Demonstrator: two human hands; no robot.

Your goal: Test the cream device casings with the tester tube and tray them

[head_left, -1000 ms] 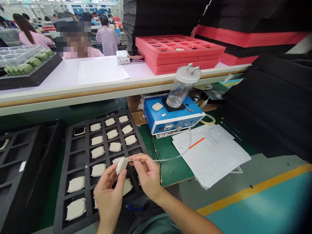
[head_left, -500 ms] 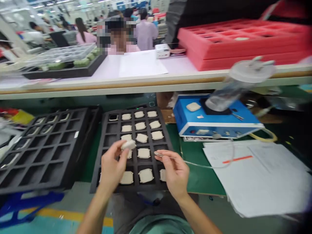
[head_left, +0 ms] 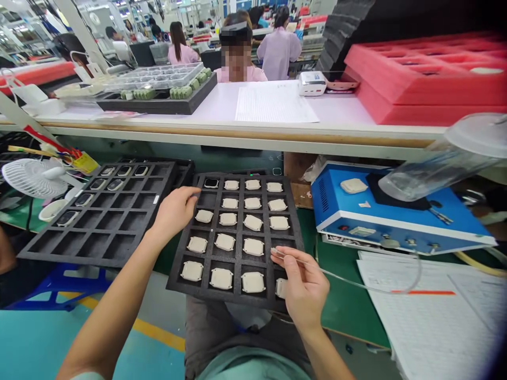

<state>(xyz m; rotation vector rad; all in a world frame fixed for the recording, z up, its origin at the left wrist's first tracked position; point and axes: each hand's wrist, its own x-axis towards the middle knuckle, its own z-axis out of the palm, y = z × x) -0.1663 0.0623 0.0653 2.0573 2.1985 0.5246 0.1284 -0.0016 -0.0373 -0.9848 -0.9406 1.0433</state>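
My right hand (head_left: pixel 304 285) pinches a thin vacuum pen, its clear tube (head_left: pixel 356 285) trailing right toward the blue box. It hovers over the right side of a black foam tray (head_left: pixel 233 264). Cream square pieces with watch-like lugs (head_left: pixel 252 283) lie in most of the tray's cells. One dark-faced watch (head_left: pixel 211 183) sits in the far left cell, and the cell in front of it is bare. By the tray's left edge, close to that watch, is my left hand (head_left: pixel 174 214). Its index finger and thumb are apart, with nothing visible between them; the other fingers are partly hidden.
Another black tray (head_left: pixel 106 253) on the left holds several watches. To the right stand a blue control box (head_left: pixel 356 211), a leaning clear cylinder (head_left: pixel 420 177) and paper sheets (head_left: pixel 443 316). A shelf (head_left: pixel 222 132) crosses above, carrying red foam trays (head_left: pixel 428 95). A person sits beyond it.
My left hand has let go of a cream piece and moved to the tray's far left edge. The right hand still holds the vacuum pen. The view has swung left.
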